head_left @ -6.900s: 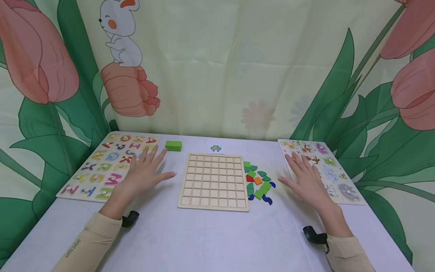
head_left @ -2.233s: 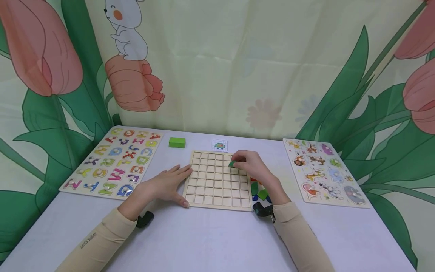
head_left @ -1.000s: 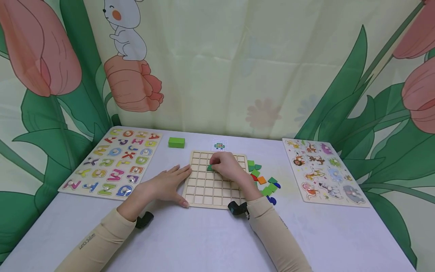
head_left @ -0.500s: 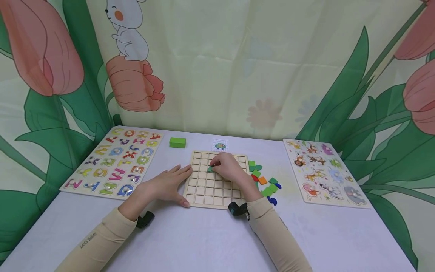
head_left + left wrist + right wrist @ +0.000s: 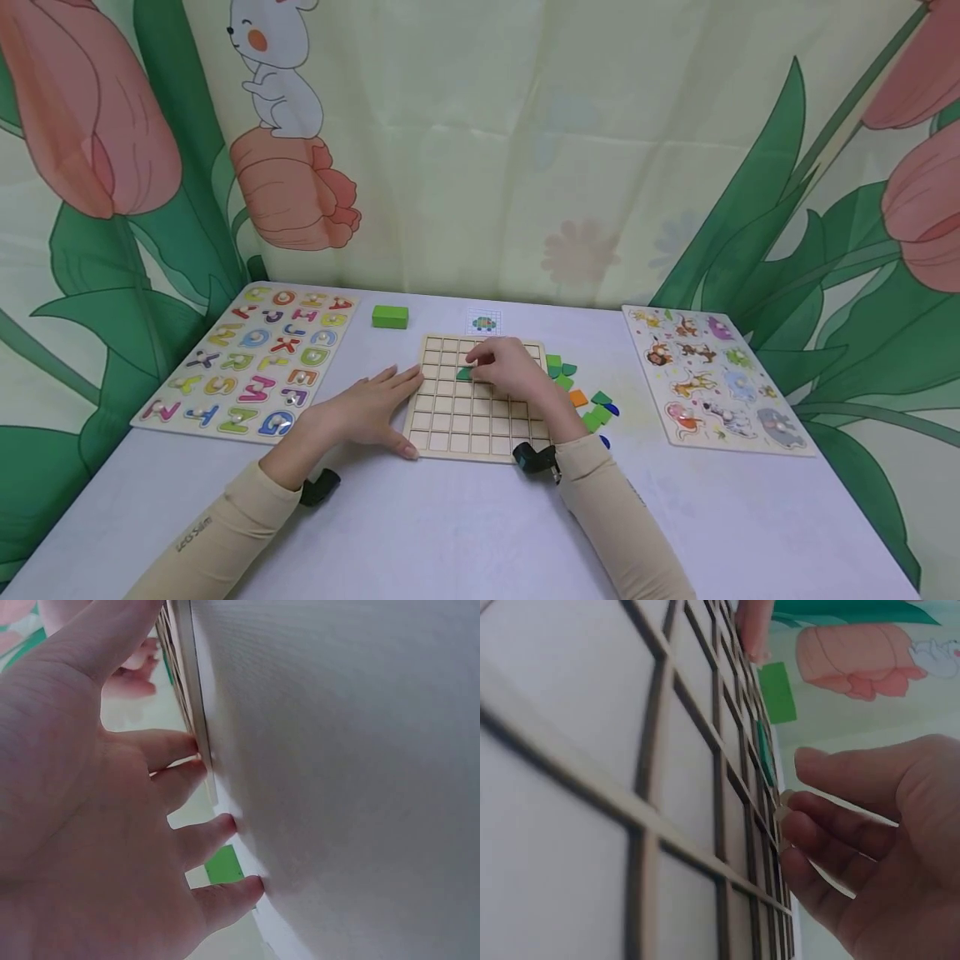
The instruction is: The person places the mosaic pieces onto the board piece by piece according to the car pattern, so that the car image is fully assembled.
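Observation:
A wooden grid board (image 5: 450, 422) lies in the middle of the table. My left hand (image 5: 367, 408) rests at its left edge with fingers spread; in the left wrist view the fingertips (image 5: 196, 745) touch the board's side. A dark green piece with a curved side (image 5: 464, 374) lies in a cell in the upper left part of the grid. My right hand (image 5: 512, 371) hovers just right of that piece. In the right wrist view, thumb and fingers stand apart from each other, and the green piece (image 5: 766, 752) lies beyond them on the board.
Right of the board lie several loose pieces, among them an orange square (image 5: 578, 398) and a blue curve (image 5: 612, 409). A pattern card (image 5: 485, 322) and a green block (image 5: 390, 317) stand behind. Letter board (image 5: 247, 358) left, animal board (image 5: 712, 379) right.
My hands came in from the side boards. The left settled at the grid's edge. The right carried the green piece leftward onto the grid and has now let it go.

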Action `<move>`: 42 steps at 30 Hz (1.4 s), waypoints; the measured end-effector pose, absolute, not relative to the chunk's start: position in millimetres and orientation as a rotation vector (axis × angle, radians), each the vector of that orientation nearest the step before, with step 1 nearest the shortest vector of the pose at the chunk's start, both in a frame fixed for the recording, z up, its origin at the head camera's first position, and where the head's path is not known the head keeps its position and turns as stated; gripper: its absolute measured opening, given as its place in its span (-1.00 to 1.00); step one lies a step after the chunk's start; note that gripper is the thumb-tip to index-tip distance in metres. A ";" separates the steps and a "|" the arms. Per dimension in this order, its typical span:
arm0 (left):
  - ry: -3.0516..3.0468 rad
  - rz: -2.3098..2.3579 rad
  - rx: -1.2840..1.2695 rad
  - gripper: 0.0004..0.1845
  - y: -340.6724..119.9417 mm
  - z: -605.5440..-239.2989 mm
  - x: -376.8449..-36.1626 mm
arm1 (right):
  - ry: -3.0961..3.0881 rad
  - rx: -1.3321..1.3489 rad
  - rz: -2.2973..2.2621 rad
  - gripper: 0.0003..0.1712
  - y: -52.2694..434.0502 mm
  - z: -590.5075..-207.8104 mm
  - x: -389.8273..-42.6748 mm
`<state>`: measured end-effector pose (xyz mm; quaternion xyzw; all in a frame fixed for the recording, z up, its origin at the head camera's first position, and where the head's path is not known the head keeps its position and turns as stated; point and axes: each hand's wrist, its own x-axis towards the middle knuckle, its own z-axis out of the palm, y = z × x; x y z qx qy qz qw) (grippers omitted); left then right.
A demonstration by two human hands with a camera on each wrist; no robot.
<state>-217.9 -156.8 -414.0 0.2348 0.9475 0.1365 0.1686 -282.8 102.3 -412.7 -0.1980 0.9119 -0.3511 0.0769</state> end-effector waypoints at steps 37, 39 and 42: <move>2.696 0.412 0.667 0.30 -157.0 -414.7 -217.8 | 2.829 -0.314 -1.108 -0.69 210.7 -412.0 -300.0; 2.695 0.408 0.667 0.30 -156.9 -414.6 -217.6 | 2.829 -0.298 -1.089 -0.69 214.5 -415.3 -302.1; 2.689 0.403 0.664 0.31 -156.7 -414.9 -217.9 | 2.827 -0.267 -1.072 -0.69 218.8 -420.2 -304.7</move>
